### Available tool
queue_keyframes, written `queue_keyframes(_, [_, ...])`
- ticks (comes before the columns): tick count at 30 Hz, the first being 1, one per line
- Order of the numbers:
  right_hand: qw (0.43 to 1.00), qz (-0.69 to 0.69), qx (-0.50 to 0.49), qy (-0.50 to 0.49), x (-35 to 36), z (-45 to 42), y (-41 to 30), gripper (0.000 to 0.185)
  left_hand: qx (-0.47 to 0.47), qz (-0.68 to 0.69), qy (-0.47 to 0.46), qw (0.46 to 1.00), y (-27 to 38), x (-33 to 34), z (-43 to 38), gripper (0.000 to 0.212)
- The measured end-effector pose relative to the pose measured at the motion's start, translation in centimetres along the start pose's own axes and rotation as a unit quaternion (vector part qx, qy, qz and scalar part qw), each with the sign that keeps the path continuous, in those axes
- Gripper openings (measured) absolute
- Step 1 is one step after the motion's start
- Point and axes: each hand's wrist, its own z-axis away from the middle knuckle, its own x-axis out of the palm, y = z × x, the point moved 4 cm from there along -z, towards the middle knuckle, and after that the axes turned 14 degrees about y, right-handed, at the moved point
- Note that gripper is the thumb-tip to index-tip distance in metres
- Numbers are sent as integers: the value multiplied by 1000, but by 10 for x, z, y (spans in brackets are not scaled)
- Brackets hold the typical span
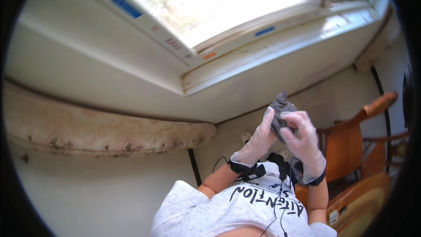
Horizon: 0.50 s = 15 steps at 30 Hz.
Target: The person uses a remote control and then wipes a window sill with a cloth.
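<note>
A crumpled grey cloth (280, 110) is held between my two hands in front of my body, below the window. My left hand (260, 140), in a clear plastic glove, presses against the cloth's left side with fingers pointing up. On the other side, my right hand (303, 138), gloved the same way, curls its fingers and thumb onto the cloth. Parts of the cloth are hidden behind the right fingers. Both hands are apart from the windowsill (230, 67), which has dark stains along its frame.
A bright window (236, 10) with coloured stickers on its frame rises ahead. Wooden chairs (345, 148) stand at the right, by a round wooden seat or tabletop (361, 207). A floral curtain or fabric strip (108, 131) with dark spots runs along the left. Black cables (281, 200) hang over my shirt.
</note>
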Motion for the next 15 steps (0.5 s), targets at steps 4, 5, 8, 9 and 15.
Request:
queue_keyframes(4, [996,24,-49,-73,68,2,7,20,52,-11,25,998,26,-41,6,53])
queue_keyframes(5, [995,19,-58,-82,80,-2,8,20,52,-16,25,998,33,-50,7,55])
queue_keyframes(8, [910,-253,288,-157,119,-8,23,9,82,3,60,995,62,-73,11,59])
queue_keyframes(9, [888,-260,334,-178,126,-13,23,9,88,13,65,994,72,-79,11,59])
queue_keyframes(15, [846,-245,352,-316,172,-39,22,9,65,48,65,995,107,-117,9,53])
